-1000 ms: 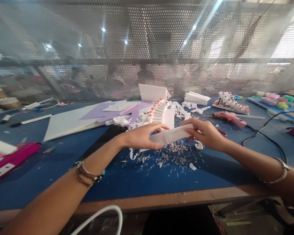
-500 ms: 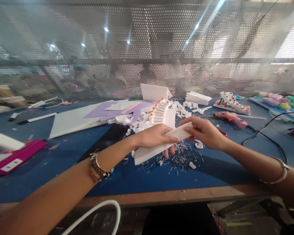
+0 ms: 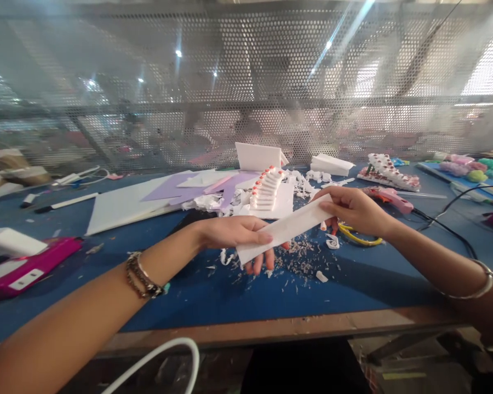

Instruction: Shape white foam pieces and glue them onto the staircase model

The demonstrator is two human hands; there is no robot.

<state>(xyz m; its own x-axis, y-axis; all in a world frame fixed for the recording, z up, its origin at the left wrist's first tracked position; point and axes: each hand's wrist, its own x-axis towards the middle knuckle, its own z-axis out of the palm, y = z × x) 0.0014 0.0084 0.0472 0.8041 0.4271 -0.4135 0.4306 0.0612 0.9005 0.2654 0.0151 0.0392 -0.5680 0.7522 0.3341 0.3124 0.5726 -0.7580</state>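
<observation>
A mesh screen point(image 3: 246, 71) stands behind the blue table point(image 3: 230, 309), on which a white board point(image 3: 115, 205) lies partly under lilac sheets point(image 3: 166, 187); at the far right, a blue tray point(image 3: 440, 174) bears a heap of coloured puffs point(image 3: 456, 168), pink, green and lilac among them. Near the left edge sits a magenta case point(image 3: 61, 257), with a white block point(image 3: 14, 242) at its far side, whether on it or behind it I cannot tell. In the middle, both arms reach forward over the table: the left hand point(image 3: 234, 232) lies low, thumb flat on top and fingers, a little apart, passing underneath, while the right hand point(image 3: 357, 210) is higher and pinches between thumb and fingers. Between them runs the white strip point(image 3: 291, 227), raised above the table and sloping up from left hand to right. Just beyond it, white rolls point(image 3: 267, 189) with orange tips stand on a white card point(image 3: 285, 205); a pink glue gun point(image 3: 394, 201) lies past the right wrist, a yellow loop point(image 3: 361, 242) beneath that hand, then a paper curl point(image 3: 332, 242) and scattered shavings point(image 3: 299, 260)
</observation>
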